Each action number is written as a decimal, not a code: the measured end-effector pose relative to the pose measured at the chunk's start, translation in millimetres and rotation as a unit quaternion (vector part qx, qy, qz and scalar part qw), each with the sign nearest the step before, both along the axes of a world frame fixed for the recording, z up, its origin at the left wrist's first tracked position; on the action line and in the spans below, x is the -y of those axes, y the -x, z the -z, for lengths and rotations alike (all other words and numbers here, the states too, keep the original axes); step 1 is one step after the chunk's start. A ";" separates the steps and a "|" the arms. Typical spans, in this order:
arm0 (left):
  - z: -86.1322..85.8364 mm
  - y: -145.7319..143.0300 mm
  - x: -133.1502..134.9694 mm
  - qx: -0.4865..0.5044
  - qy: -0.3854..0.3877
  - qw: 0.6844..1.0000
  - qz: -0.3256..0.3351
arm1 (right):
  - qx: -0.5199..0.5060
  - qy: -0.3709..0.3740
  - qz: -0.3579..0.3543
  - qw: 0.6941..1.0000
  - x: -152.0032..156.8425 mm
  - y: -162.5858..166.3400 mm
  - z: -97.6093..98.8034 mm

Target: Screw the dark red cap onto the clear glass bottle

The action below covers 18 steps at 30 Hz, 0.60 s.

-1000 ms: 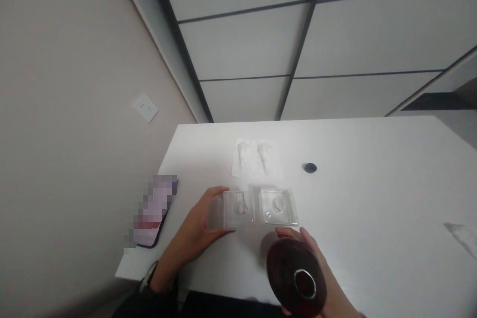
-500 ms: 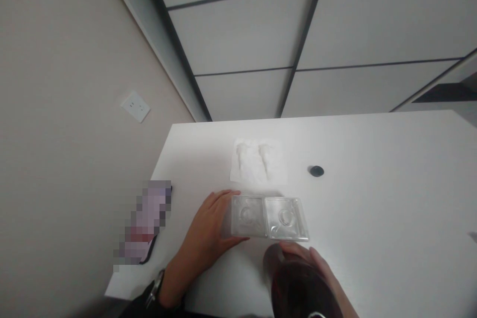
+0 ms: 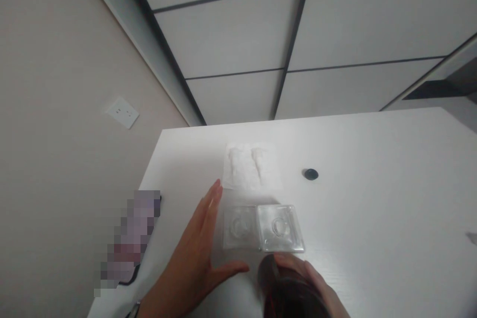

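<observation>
Released since the earlier head-view frame, in which it was clasped, the left clear box (image 3: 240, 227) is now flanked by the left hand (image 3: 192, 258), drawn off toward 8 o'clock. That hand's fingers are extended together toward 1 o'clock and the thumb is spread well apart from them, with the box left untouched. At the box's 3 o'clock side, the right clear box (image 3: 281, 227) is set on the white counter (image 3: 365, 198); their edges appear to touch, and a round form is seen in the middle of each. With this pair taken as the dial's centre, a dark reddish object (image 3: 290, 300) is held at 5 o'clock by the right hand (image 3: 313, 278), whose fingers are wrapped around it; its kind cannot be told, as it is blurred and cut off by the lower edge. At 12 o'clock, a white sheet (image 3: 245, 176) is laid out with two pale items (image 3: 257, 159) on it, too faint to be identified. A dark disc (image 3: 311, 174) is seen between 1 and 2 o'clock, a phone (image 3: 130, 238) with a pixelated screen is placed at 9 o'clock, and a white wall socket (image 3: 123, 113) is mounted between 10 and 11 o'clock.
</observation>
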<state>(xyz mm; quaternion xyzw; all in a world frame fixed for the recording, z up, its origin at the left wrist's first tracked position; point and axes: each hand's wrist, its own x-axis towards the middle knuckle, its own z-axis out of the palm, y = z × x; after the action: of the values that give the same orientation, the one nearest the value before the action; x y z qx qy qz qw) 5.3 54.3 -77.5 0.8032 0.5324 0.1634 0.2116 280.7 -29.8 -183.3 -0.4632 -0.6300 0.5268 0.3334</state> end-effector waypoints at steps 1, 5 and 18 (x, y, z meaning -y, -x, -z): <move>-6.4 -5.3 -1.0 -0.010 -0.009 1.000 0.006 | -0.004 -0.006 -0.004 1.000 -0.3 -1.8 -0.9; -24.0 -31.2 -14.2 -0.037 -0.058 0.993 0.094 | -0.028 -0.041 0.009 0.999 5.7 -5.0 8.1; -25.1 -75.6 -31.6 -0.210 -0.117 0.959 0.149 | -0.001 -0.071 0.090 0.993 35.4 -20.9 21.6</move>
<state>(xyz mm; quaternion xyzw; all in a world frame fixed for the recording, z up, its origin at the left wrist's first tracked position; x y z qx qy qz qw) 80.9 86.0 -52.5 0.9088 0.4162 0.0190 0.0211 301.6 -65.2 -204.8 -0.4928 -0.6214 0.4489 0.4118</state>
